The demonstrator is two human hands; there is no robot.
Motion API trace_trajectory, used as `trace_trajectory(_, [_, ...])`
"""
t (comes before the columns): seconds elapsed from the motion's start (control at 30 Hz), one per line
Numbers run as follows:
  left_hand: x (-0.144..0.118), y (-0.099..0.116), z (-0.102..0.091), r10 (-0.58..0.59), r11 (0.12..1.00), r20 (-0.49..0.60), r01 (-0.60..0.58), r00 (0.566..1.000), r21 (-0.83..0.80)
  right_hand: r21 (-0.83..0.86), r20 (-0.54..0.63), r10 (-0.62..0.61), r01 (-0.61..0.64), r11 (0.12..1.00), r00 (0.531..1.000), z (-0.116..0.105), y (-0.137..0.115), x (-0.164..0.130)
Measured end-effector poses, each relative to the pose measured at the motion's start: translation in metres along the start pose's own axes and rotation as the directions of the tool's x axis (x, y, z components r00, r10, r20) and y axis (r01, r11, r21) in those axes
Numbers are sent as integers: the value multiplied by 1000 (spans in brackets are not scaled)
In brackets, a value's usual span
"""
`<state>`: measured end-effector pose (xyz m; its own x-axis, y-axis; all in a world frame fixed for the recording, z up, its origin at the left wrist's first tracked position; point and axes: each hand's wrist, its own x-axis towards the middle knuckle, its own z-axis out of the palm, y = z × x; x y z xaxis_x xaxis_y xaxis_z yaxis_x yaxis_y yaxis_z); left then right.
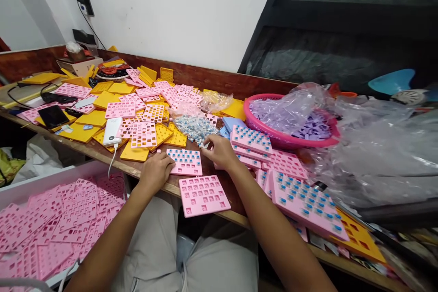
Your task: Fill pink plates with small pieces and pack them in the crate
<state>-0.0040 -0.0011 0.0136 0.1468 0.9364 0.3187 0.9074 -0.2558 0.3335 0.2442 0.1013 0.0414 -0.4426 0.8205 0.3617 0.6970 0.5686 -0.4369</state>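
Observation:
My left hand (155, 169) lies on the left edge of a pink plate (186, 162) studded with blue switches, holding it down on the wooden table (102, 153). My right hand (219, 150) hovers at the plate's far right corner, fingertips pinched on a small switch beside a clear bag of loose blue switches (193, 124). An empty pink plate (203, 195) lies nearer to me at the table's front edge. Stacks of filled pink plates (251, 139) and a large filled plate (304, 203) sit to my right.
Pink and yellow empty plates (143, 114) cover the table's left and back. A white power bank (112, 131), a black phone (53, 116), a pink basket (260, 125) of purple parts under plastic, and a box of pink plates (58, 223) at lower left surround me.

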Motion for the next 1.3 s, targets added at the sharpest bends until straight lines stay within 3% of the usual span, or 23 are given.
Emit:
trace_trajectory(0.13, [-1, 2, 1, -6, 999, 3, 6, 1000, -38, 169, 132, -71, 48, 984, 989, -5, -19, -19])
trace_trajectory(0.33, [13, -1, 6, 93, 956, 50, -75, 994, -283, 97, 268, -69, 44, 994, 961, -1, -25, -28])
trace_trajectory(0.5, [81, 1, 5, 117, 977, -60, -125, 991, -173, 56, 244, -39, 27, 998, 969, -10, -14, -28])
trace_trajectory(0.53, [98, 3, 8, 147, 981, -38, -151, 988, -120, 52, 247, -35, 22, 998, 968, -11, -12, -28])
trace_trajectory(0.63, [139, 9, 21, 241, 968, 157, -249, 958, 35, 68, 270, -26, 7, 998, 962, -12, -8, -29])
trace_trajectory(0.73, [157, 12, 35, 234, 961, 230, -260, 945, 93, 103, 284, -30, 1, 995, 958, -9, -4, -27])
trace_trajectory(1.1, [150, 18, 55, 121, 988, 133, -132, 984, 82, 169, 318, -101, 48, 984, 943, -9, 7, -25])
trace_trajectory(1.2, [149, 19, 46, 124, 990, 126, -131, 984, 46, 194, 305, -99, 40, 980, 947, -7, 8, -25])
trace_trajectory(1.3, [135, 19, 24, 161, 983, 54, -156, 985, -98, 257, 292, -103, 26, 966, 951, -3, 10, -25])
